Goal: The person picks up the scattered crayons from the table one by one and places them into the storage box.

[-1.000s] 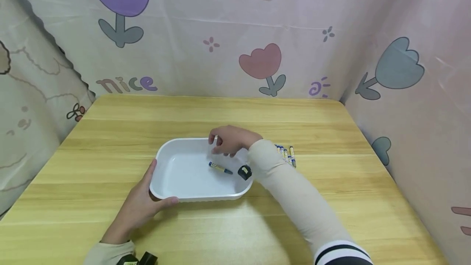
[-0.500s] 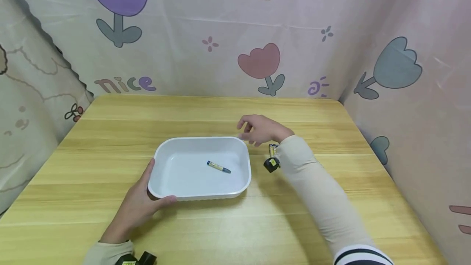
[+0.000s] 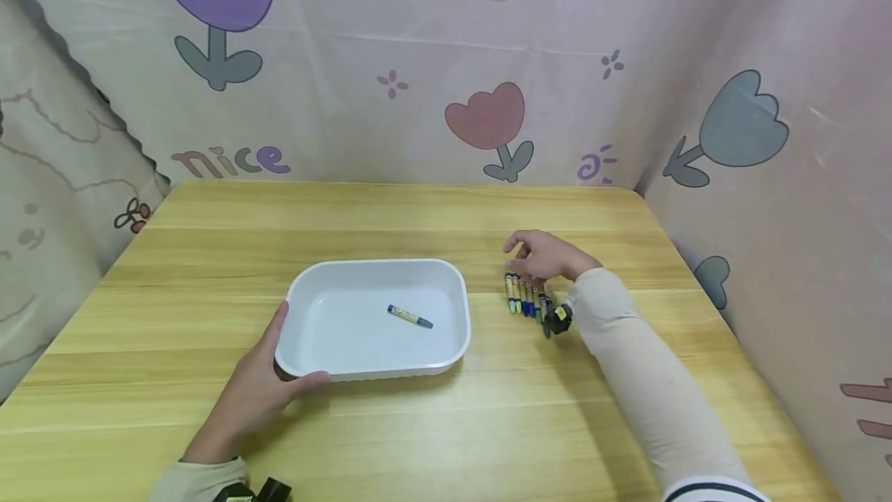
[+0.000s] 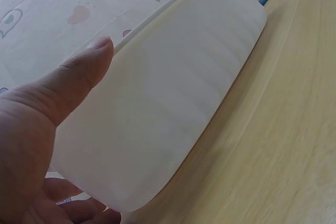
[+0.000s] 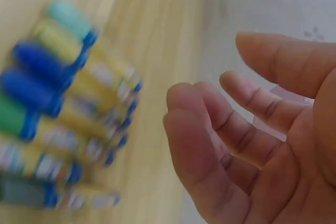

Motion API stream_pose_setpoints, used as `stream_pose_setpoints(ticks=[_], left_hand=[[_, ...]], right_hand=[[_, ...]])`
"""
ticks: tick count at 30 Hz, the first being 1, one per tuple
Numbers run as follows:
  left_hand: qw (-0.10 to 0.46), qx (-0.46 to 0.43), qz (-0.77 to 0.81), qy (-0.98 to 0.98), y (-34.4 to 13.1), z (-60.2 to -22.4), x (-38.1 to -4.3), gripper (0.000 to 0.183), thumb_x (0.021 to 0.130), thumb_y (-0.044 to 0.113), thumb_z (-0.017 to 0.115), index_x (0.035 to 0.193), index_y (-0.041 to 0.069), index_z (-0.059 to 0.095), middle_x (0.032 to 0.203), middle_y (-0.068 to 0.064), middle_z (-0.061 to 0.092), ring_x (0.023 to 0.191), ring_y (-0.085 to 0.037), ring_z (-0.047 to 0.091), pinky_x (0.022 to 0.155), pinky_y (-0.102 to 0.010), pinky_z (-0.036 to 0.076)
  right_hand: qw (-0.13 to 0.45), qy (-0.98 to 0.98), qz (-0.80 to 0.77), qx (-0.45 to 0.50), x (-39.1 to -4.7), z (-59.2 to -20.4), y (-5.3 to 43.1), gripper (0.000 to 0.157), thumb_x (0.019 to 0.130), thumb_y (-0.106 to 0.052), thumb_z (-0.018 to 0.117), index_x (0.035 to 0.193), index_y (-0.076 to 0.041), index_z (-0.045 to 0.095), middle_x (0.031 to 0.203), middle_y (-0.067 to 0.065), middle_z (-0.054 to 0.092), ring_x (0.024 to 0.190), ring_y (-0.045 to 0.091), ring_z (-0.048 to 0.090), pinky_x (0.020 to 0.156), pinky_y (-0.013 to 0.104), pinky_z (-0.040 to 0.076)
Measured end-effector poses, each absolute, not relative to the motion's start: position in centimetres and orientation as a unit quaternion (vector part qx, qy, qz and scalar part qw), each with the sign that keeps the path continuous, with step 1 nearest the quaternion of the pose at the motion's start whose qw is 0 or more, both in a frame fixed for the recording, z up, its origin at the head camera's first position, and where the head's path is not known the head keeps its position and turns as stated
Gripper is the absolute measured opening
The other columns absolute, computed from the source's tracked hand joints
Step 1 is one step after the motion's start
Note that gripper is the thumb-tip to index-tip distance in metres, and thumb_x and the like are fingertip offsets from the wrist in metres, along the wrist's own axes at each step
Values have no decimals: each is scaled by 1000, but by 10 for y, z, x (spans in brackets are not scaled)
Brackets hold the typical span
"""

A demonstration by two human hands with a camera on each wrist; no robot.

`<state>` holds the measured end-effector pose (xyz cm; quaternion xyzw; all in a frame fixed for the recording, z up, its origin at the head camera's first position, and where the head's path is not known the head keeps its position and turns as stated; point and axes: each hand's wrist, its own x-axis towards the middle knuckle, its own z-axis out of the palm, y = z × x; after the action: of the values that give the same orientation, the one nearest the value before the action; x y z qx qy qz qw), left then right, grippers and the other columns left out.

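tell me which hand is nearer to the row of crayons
Right. The right hand is at the far side of the crayon row, holding nothing; the left hand grips the white tray at its left end, farther from the row.

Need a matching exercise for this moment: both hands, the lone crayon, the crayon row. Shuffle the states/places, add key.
1. left hand
2. right hand
3. lone crayon
4. crayon row

A. lies inside the white tray
B. holds nothing, fingers loosely bent
C. lies on the table, right of the tray in the head view
D. grips one end of the tray

Pairs: 1-D, 2-B, 3-A, 4-C
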<state>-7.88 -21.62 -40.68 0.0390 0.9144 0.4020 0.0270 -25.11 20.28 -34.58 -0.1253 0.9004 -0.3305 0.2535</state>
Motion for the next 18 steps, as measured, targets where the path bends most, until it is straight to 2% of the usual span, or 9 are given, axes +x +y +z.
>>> stream_pose_setpoints(ticks=[5,11,18], left_hand=[[24,41,402,914,-216,-407,-78,122,76,41,82,156,12,-6,153,-33,18,130,-53,33,97,-68,31],[24,41,404,914,-216,-407,-78,122,76,41,82,156,12,-6,153,-32,19,130,-53,33,98,-68,31],[18,48,408,912,-216,-407,-79,122,75,39,82,156,10,-5,153,-33,19,130,-54,33,97,-68,31]], right_hand=[[257,904,-327,-95,-251,-357,225,38,98,-13,58,130,3,46,91,16,59,69,25,60,65,39,55],[257,915,-304,-68,-248,-364,242,36,96,-13,60,127,3,49,89,14,58,68,22,58,62,36,54],[263,925,-270,-51,-246,-368,251,36,93,-16,65,124,0,52,69,7,56,52,14,46,49,27,42]])
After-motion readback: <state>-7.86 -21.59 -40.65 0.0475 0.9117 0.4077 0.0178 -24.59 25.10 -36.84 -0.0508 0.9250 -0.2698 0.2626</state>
